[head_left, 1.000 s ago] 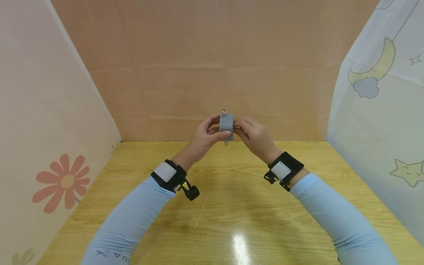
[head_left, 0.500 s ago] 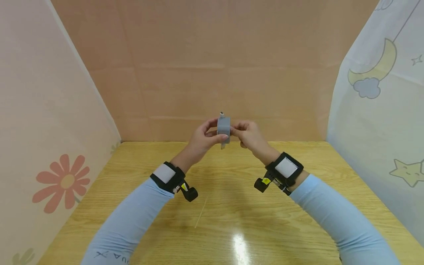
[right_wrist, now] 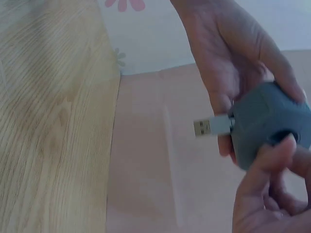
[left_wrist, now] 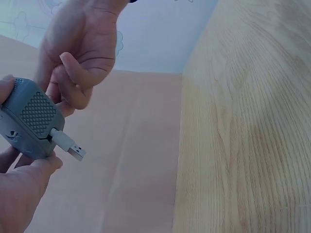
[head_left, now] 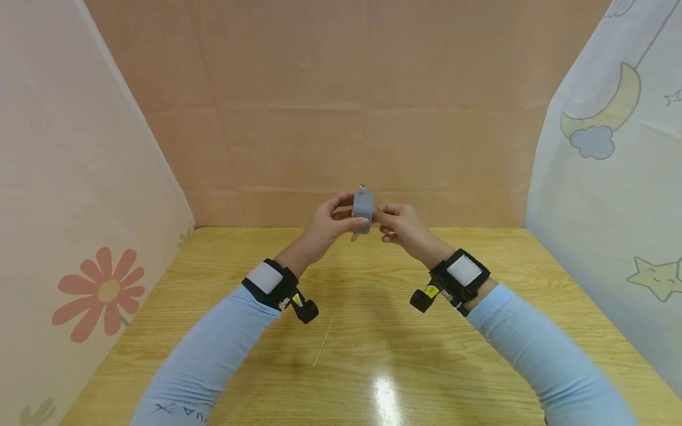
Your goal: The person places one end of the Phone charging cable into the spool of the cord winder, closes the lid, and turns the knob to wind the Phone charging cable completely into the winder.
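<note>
the grey gadget (head_left: 363, 205), a rounded matte block with a dimpled grid face and a short white usb plug (left_wrist: 68, 145) jutting out, hangs above the glossy wood-grain counter (head_left: 373, 331). the left hand (head_left: 325, 225) curls its fingers round it; the right hand (head_left: 399, 223) pinches its other side.

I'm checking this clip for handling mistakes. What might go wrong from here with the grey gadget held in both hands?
The grey gadget is held above the wooden table only by the fingertips of the left hand and right hand; a slip would likely drop it. Its short USB plug sticks out unprotected, so it might bend or snag on a finger. A thin stick lies on the table below and could be knocked.
</note>
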